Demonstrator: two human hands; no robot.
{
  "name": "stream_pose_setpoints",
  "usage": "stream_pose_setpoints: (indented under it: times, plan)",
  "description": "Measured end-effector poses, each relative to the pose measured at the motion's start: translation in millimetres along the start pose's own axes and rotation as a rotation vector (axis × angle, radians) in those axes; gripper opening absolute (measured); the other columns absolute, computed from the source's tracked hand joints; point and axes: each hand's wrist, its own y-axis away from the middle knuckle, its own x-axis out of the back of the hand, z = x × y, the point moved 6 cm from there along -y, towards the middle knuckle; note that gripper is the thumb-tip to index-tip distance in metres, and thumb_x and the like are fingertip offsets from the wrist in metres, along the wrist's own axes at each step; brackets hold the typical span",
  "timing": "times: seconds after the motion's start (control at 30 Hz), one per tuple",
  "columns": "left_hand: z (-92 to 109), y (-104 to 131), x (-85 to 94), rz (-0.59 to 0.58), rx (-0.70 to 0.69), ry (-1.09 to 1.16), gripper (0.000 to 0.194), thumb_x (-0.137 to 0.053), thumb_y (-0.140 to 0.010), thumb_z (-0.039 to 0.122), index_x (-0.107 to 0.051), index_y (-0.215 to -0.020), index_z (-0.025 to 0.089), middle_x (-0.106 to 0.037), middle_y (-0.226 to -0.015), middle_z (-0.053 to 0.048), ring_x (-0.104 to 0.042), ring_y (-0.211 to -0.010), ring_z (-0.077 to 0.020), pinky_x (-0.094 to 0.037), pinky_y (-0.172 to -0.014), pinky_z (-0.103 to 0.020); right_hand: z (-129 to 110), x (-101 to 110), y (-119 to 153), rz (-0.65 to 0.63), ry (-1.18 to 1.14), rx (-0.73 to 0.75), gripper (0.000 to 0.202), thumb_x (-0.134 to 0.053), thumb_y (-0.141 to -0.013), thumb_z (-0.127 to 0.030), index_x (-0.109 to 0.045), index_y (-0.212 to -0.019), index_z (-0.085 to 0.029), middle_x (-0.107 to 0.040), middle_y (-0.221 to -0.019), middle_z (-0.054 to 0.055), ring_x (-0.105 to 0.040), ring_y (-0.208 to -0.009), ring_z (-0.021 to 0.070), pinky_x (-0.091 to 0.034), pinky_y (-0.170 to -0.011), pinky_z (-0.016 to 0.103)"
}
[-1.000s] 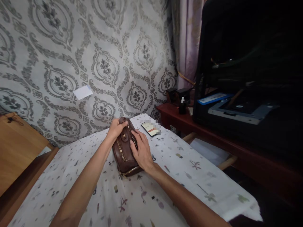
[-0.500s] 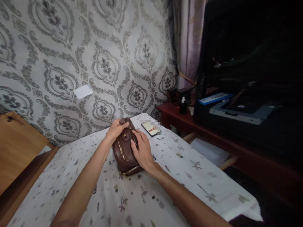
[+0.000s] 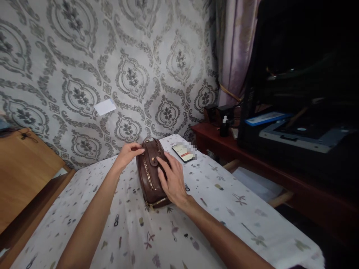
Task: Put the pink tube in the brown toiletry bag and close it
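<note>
A brown leather handbag (image 3: 148,179) with gold zippers and a small flap with a gold clasp lies on the patterned white cloth. At its far left edge, my left hand (image 3: 128,156) has thumb and fingers drawn together; whatever is between the fingertips is too small to make out. My right hand (image 3: 174,177) rests over the bag's right side, its fingers stretched out and slightly apart, the index fingertip close to the clasp. Part of the bag's right side is hidden under that hand. Beyond the bag, its handle arches up.
A phone (image 3: 182,153) with a lit screen lies on the cloth (image 3: 224,224), right of the bag. Further right stands a dark red table (image 3: 207,136) with a small dropper bottle (image 3: 224,127) and a large black screen. A wooden board (image 3: 28,168) is at left.
My left hand has shifted off the bag's top to its left edge, uncovering the flap's far part. The right hand stays on the bag. The view has turned slightly left.
</note>
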Motion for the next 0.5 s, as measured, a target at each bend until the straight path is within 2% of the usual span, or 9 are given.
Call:
stream_pose_setpoints:
  times: [0.13,0.3,0.5]
  plan:
    - [-10.9,3.0,2.2,0.050,-0.021,-0.048,0.026,-0.076,-0.058,0.041,-0.070,-0.067,0.018,-0.063,-0.066,0.000,-0.052,-0.067,-0.0152,-0.038,-0.065,-0.027,-2.9,-0.2,0.6,-0.008,0.025,0.047,0.037,-0.044,-0.099,-0.020,-0.061,-0.132,-0.022,-0.054,-0.146,0.015,-0.049,-0.135,0.0302,-0.045,-0.107,0.053]
    - [-12.8,2.4,0.2,0.096,-0.045,-0.101,0.027,-0.072,-0.063,0.045,-0.069,-0.064,0.018,-0.063,-0.064,-0.001,-0.051,-0.065,-0.0152,-0.037,-0.065,-0.028,-1.6,-2.0,1.2,-0.006,0.036,0.052,0.038,-0.045,-0.098,-0.019,-0.061,-0.133,-0.023,-0.055,-0.143,0.014,-0.049,-0.135,0.0296,-0.045,-0.107,0.053]
    - [-15.4,-2.0,-6.3,0.106,-0.023,-0.069,0.031,-0.075,-0.060,0.046,-0.061,-0.059,0.018,-0.054,-0.056,0.002,-0.045,-0.058,-0.0129,-0.033,-0.060,-0.027,-1.3,-2.7,1.3,0.001,0.039,0.057,0.037,-0.045,-0.098,-0.019,-0.061,-0.132,-0.022,-0.056,-0.142,0.014,-0.049,-0.135,0.0302,-0.045,-0.107,0.053]
